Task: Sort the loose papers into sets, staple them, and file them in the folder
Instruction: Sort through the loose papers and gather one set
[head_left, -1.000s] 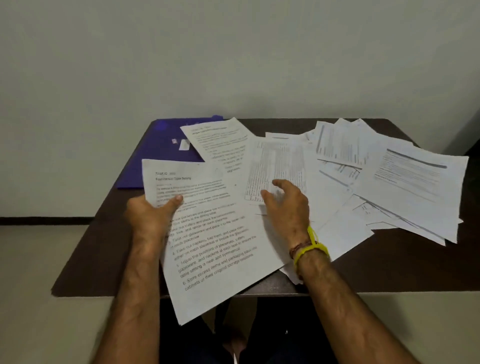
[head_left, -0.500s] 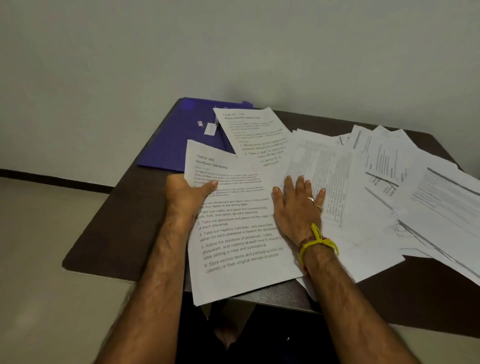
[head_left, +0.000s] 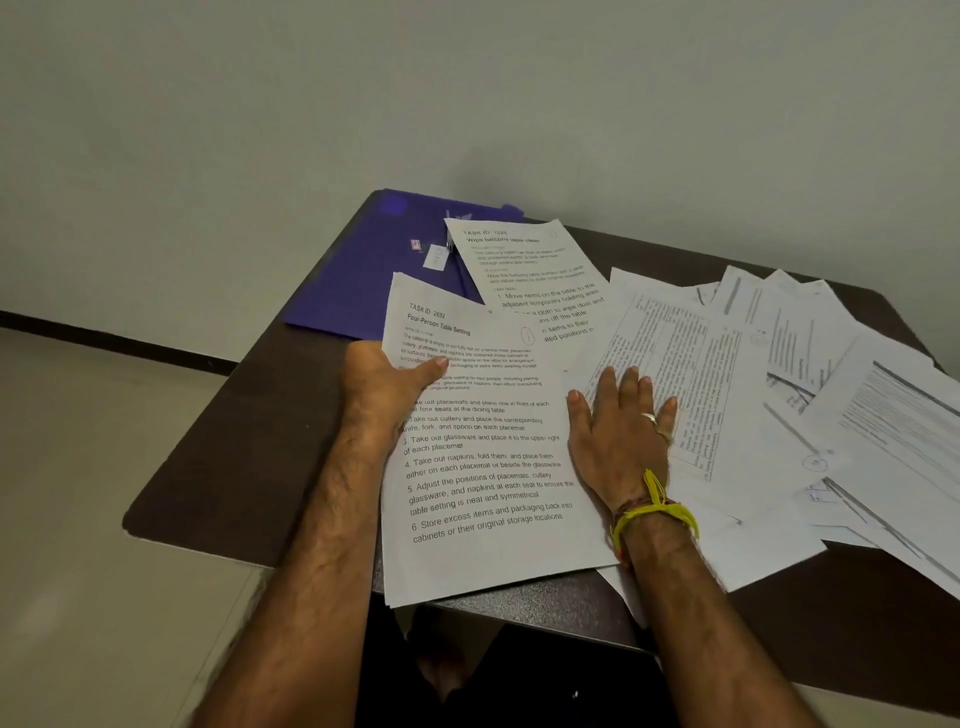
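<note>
At the centre of the frame the left hand (head_left: 387, 382) holds the "Four-Person Table Setting" sheet (head_left: 483, 467) by its left edge, with the thumb on top of the page. The right hand (head_left: 621, 428) lies flat with straight fingers on a printed table sheet (head_left: 675, 364) just to the right. More loose papers (head_left: 841, 395) spread over the right side of the dark surface (head_left: 249, 447). The purple folder (head_left: 374, 270) lies at the upper left, partly under the "Wipe balcony table clean" sheet (head_left: 535, 270).

Hands (head_left: 618, 436) on scattered papers (head_left: 779, 374)
</note>
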